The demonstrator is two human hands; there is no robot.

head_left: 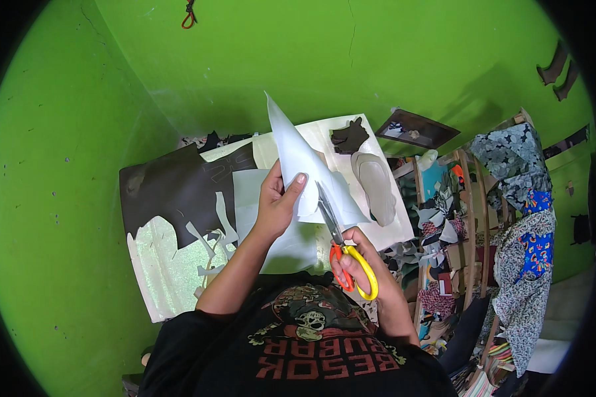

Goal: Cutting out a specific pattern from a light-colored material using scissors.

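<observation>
My left hand [278, 202] grips a white sheet [291, 145], its thumb pressed flat on the near face. The sheet is held up and tilted, with a pointed corner rising away from me. In my right hand [381, 274] is a pair of scissors [334, 221] with one orange and one yellow handle loop. Their blades point up and away, meeting the sheet's lower part just right of my left thumb. How far the blades are apart is hard to make out. Beneath the sheet lies a pale flat sheet [248, 198] on the work surface.
A dark brown sheet [159, 182] with cut edges lies at left, beside narrow pale offcuts [225, 218]. Sole-shaped pieces [375, 192] and a dark cut piece [351, 137] lie at right. Further right stands a wooden rack [469, 218] crammed with scraps and draped cloth [513, 155]. Green walls [245, 53] rise behind.
</observation>
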